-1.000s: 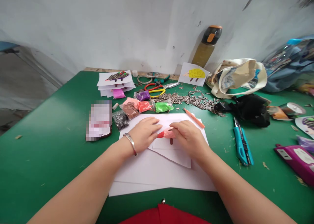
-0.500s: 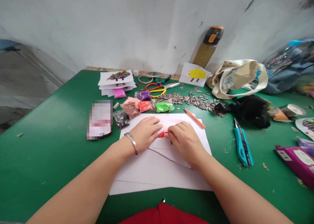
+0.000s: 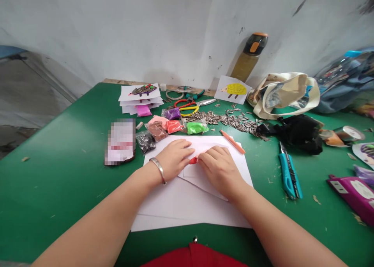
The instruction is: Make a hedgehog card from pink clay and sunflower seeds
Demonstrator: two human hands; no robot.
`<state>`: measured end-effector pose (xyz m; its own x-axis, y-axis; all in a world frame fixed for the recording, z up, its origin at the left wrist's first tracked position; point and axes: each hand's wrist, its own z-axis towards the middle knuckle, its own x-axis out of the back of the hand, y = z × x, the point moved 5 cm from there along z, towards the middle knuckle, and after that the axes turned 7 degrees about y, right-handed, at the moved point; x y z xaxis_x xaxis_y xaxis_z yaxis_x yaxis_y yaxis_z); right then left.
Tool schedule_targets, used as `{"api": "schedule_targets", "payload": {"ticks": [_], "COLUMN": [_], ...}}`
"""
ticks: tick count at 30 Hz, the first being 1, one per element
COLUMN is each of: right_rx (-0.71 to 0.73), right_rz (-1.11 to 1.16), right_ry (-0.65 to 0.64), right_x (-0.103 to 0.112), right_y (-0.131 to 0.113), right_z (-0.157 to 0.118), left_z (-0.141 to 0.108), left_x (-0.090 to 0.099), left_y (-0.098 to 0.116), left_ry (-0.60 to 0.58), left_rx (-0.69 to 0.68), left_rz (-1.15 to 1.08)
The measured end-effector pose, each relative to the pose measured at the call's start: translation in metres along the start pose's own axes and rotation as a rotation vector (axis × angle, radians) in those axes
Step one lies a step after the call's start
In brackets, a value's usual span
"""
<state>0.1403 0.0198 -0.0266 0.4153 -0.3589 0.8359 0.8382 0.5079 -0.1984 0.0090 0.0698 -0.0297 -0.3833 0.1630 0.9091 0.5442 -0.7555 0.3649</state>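
A small piece of red modelling clay (image 3: 193,160) lies on a white paper sheet (image 3: 187,208), mostly hidden between my hands. My right hand (image 3: 220,171) sits on it, fingertips pressing at its right end. My left hand (image 3: 174,160), wearing a silver bangle (image 3: 158,169), rests flat on the paper, its fingertips almost touching the clay. An orange stick (image 3: 233,141) lies at the paper's far edge, just beyond my right hand.
Beyond the paper are bagged coloured clays (image 3: 175,124), scattered sunflower seeds (image 3: 228,119), scissors (image 3: 198,105) and hedgehog pictures (image 3: 140,97). A blue utility knife (image 3: 288,171) lies right. A pixelated phone (image 3: 120,142) lies left.
My hands have closed in around the clay, which now shows much less. The pink part and the brown piece below it are hidden. The camera view has shifted only slightly.
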Motion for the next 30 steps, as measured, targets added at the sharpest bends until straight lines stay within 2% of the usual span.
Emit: {"api": "schedule_targets", "payload": {"ticks": [3, 7, 13, 17, 23, 30], "right_rx": [-0.033, 0.002, -0.057, 0.001, -0.030, 0.050], "right_rz": [0.002, 0.021, 0.053, 0.065, 0.094, 0.096], "right_ry": [0.004, -0.016, 0.010, -0.017, 0.025, -0.044], "right_x": [0.0013, -0.0004, -0.0009, -0.0020, 0.0050, 0.0071], "right_y": [0.0029, 0.0014, 0.0053, 0.0003, 0.0034, -0.0036], "right_z": [-0.0005, -0.0012, -0.0003, 0.0004, -0.0002, -0.0025], "left_z": [-0.0004, -0.0006, 0.0002, 0.0004, 0.0002, -0.0015], "left_x": [-0.0013, -0.0018, -0.0010, -0.0007, -0.0007, -0.0005], "left_y": [-0.0003, -0.0011, 0.0006, 0.0002, 0.0000, -0.0006], "left_ry": [-0.013, -0.006, -0.021, -0.017, -0.024, 0.016], "left_rx": [-0.001, 0.011, 0.005, 0.023, 0.026, 0.010], "left_rz": [0.003, 0.001, -0.006, -0.008, -0.010, -0.005]}}
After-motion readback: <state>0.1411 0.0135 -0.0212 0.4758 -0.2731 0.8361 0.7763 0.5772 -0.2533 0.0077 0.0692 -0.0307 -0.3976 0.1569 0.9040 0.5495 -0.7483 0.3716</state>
